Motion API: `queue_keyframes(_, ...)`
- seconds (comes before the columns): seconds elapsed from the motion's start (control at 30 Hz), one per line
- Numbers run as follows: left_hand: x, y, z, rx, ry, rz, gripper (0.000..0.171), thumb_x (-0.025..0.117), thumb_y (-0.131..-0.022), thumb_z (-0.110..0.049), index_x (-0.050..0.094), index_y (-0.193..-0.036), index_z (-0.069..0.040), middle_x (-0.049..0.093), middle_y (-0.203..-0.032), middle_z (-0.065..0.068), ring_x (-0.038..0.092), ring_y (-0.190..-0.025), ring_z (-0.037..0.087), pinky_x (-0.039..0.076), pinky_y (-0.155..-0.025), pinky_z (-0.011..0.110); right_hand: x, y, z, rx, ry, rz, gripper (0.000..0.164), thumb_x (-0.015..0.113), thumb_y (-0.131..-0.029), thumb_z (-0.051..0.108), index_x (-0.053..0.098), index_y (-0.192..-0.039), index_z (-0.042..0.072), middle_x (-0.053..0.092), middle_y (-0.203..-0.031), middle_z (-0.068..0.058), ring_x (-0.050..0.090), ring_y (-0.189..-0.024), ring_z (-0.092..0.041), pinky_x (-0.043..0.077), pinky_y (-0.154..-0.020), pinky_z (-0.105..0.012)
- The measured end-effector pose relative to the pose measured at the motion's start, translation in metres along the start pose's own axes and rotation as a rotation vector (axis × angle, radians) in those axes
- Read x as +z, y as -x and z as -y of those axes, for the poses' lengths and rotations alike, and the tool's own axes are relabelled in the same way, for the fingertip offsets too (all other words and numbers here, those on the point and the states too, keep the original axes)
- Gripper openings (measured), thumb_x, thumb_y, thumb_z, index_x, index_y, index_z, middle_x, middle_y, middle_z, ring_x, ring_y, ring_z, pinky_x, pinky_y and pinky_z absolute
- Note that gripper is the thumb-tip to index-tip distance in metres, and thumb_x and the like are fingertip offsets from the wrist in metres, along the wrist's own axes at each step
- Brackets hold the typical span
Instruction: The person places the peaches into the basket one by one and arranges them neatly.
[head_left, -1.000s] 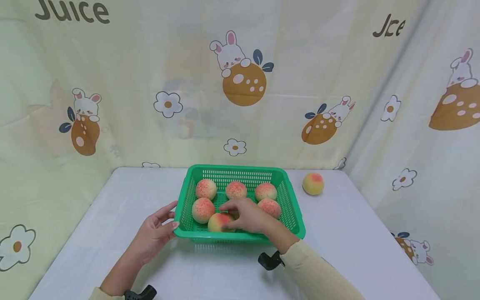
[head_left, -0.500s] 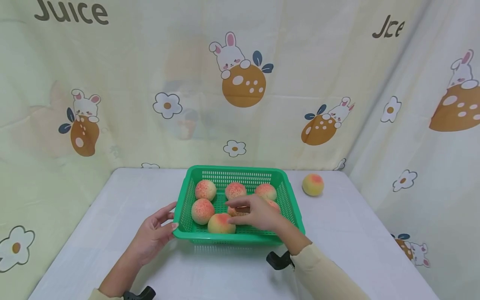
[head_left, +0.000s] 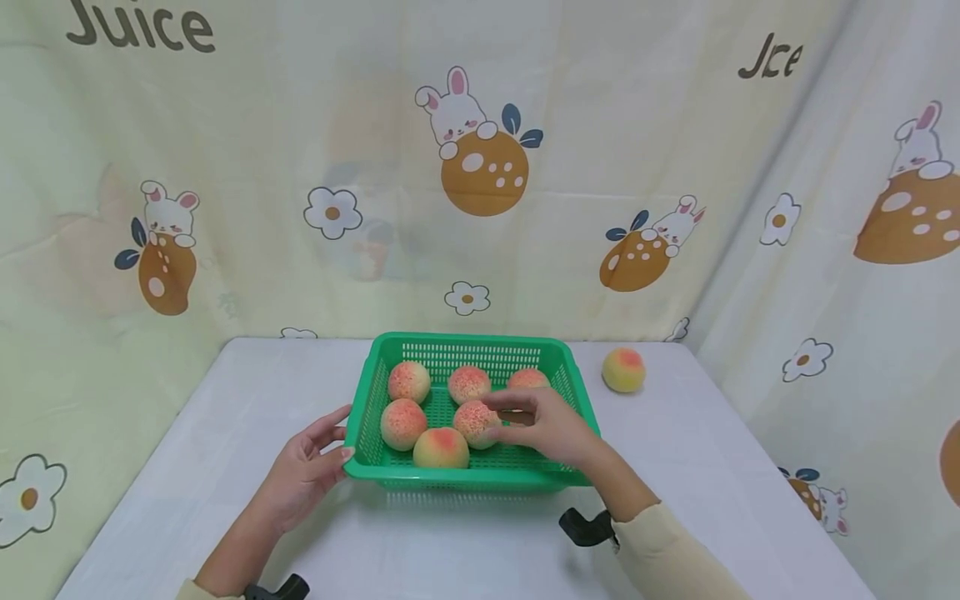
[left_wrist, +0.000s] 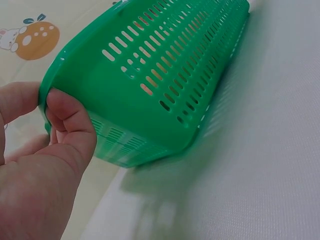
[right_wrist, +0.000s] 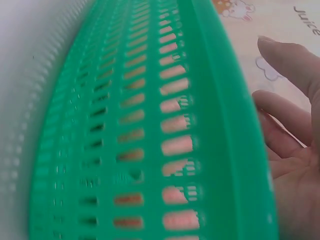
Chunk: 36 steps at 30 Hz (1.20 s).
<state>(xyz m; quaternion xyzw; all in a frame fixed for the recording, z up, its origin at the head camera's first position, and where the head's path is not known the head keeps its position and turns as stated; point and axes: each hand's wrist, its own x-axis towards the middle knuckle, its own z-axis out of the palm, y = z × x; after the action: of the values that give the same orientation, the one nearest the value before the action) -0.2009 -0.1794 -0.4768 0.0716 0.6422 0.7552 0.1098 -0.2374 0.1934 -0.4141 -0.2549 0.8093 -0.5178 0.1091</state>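
Observation:
A green plastic basket (head_left: 480, 473) stands on the white table with several peaches in it. My left hand (head_left: 303, 475) grips its left front corner. In the left wrist view the thumb and fingers (left_wrist: 70, 117) pinch the rim. Over the right half of the basket is my right hand (head_left: 551, 427), its fingers extended and holding nothing. Its fingertips lie beside a speckled pink peach (head_left: 474, 423); whether they touch it I cannot tell. A yellow peach with a red top (head_left: 441, 448) lies at the front of the basket. The right hand partly hides the right side of the basket.
Another yellow-red peach (head_left: 623, 370) lies on the table (head_left: 262, 383) behind and right of the basket. A curtain (head_left: 247, 125) printed with rabbits and flowers hangs along the back and sides.
My right hand has let go of the yellow-red peach at the basket's front and moved right, uncovering the speckled peach. The left hand has kept its grip on the rim.

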Motion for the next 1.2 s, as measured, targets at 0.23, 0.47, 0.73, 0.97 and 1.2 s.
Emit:
queue_keyframes(0.23, 0.000, 0.002, -0.002, -0.002, 0.009, 0.000, 0.072, 0.065, -0.099, -0.005, 0.028, -0.161, -0.006, 0.054, -0.120, 0.005, 0.067, -0.097, 0.008, 0.061, -0.088, 0.025, -0.016, 0.014, 0.000, 0.050, 0.007, -0.057, 0.047, 0.076, -0.093, 0.024, 0.064, -0.138, 0.015, 0.065, -0.140, -0.003, 0.059, -0.135, -0.026, 0.051, -0.109, -0.031)
queue_keyframes(0.47, 0.000, 0.002, -0.003, 0.002, 0.012, 0.007, 0.072, 0.064, -0.099, -0.004, 0.027, -0.161, -0.005, 0.053, -0.120, 0.006, 0.067, -0.096, 0.008, 0.061, -0.088, 0.025, -0.027, 0.022, -0.004, 0.010, 0.023, -0.099, 0.048, 0.075, -0.095, 0.024, 0.062, -0.140, 0.010, 0.066, -0.138, -0.004, 0.060, -0.133, -0.034, 0.052, -0.106, -0.026)
queue_keyframes(0.73, -0.001, 0.002, -0.001, -0.001, 0.005, 0.005, 0.074, 0.065, -0.098, -0.005, 0.027, -0.161, -0.006, 0.052, -0.121, 0.006, 0.067, -0.096, 0.008, 0.061, -0.089, 0.025, -0.045, 0.030, -0.014, -0.002, 0.022, -0.211, 0.048, 0.075, -0.094, 0.023, 0.063, -0.136, 0.003, 0.062, -0.142, -0.019, 0.058, -0.132, -0.042, 0.054, -0.099, -0.020)
queue_keyframes(0.97, -0.001, 0.000, 0.001, 0.012, 0.009, 0.015, 0.073, 0.065, -0.099, -0.005, 0.027, -0.161, -0.006, 0.053, -0.120, 0.005, 0.067, -0.095, 0.007, 0.061, -0.089, 0.025, -0.065, 0.041, -0.029, 0.037, 0.068, -0.329, 0.044, 0.072, -0.097, 0.030, 0.065, -0.136, 0.011, 0.065, -0.139, -0.013, 0.062, -0.129, -0.031, 0.053, -0.096, -0.015)
queue_keyframes(1.2, -0.001, 0.000, 0.002, 0.010, 0.007, 0.003, 0.072, 0.065, -0.099, -0.005, 0.028, -0.161, -0.007, 0.054, -0.120, 0.005, 0.068, -0.096, 0.007, 0.061, -0.089, 0.025, -0.088, 0.045, -0.051, 0.034, 0.120, -0.452, 0.045, 0.068, -0.099, 0.033, 0.064, -0.137, 0.010, 0.066, -0.138, -0.015, 0.064, -0.115, 0.004, 0.052, -0.093, -0.011)
